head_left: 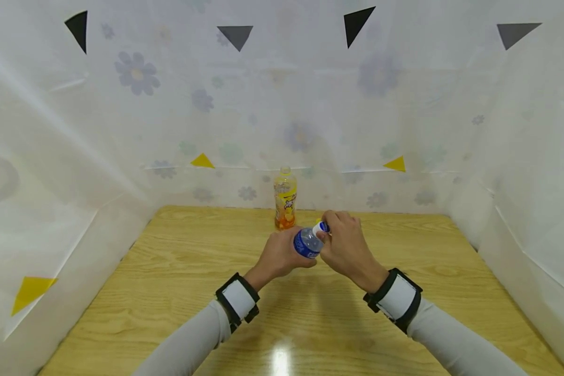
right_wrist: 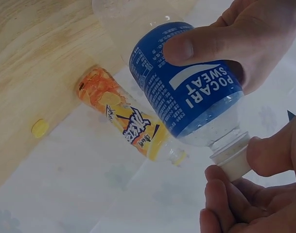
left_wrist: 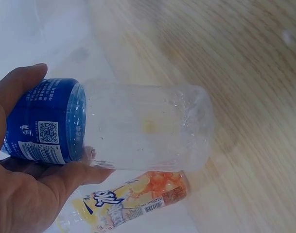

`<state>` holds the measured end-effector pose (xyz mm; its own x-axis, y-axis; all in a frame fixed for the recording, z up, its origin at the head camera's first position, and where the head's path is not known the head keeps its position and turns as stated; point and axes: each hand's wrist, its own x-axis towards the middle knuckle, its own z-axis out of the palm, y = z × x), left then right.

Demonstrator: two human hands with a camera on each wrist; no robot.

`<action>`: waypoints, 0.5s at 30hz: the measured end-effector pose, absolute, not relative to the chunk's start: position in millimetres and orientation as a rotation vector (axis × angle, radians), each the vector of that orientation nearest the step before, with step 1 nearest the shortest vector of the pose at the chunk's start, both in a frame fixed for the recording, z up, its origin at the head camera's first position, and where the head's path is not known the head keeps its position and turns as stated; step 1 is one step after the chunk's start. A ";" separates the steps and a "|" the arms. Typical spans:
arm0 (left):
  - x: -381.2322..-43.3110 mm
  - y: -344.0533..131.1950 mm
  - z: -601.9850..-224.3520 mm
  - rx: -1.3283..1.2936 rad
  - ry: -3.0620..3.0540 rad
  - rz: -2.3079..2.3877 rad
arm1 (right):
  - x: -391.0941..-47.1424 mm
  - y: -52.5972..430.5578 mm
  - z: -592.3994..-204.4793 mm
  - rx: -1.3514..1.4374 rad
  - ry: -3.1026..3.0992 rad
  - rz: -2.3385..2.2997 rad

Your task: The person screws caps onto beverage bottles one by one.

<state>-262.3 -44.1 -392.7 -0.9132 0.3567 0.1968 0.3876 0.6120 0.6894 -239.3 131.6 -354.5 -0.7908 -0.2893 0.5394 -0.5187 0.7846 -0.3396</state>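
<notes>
My left hand [head_left: 282, 251] grips a clear plastic drink bottle [left_wrist: 148, 128] round its blue label [right_wrist: 182, 77], which reads POCARI SWEAT. The bottle is tilted, and its lower part looks clear in the left wrist view. At its neck, my right hand [head_left: 347, 246] pinches the white cap [right_wrist: 231, 158] between thumb and fingers. The cap sits on the mouth of the bottle. Just beyond the hands, an orange-and-yellow labelled drink bottle [head_left: 285, 201] stands upright on the table, with no cap on its mouth.
A small yellow cap [right_wrist: 40, 128] lies on the wooden table [head_left: 178, 271] near the standing bottle, mostly hidden behind the right hand in the head view. White flower-printed sheeting [head_left: 282, 104] rises behind the table and along both sides, marked with black, grey and yellow triangles.
</notes>
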 end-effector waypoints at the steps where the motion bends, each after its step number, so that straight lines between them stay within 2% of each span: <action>1: -262.3 -44.1 -392.6 -0.645 -2.784 -1.205 | -239.0 132.1 -354.5 0.606 -2.512 0.661; 15: -264.3 -46.3 -394.6 -0.649 -2.786 -1.208 | -231.3 137.4 -349.5 0.654 -2.572 0.607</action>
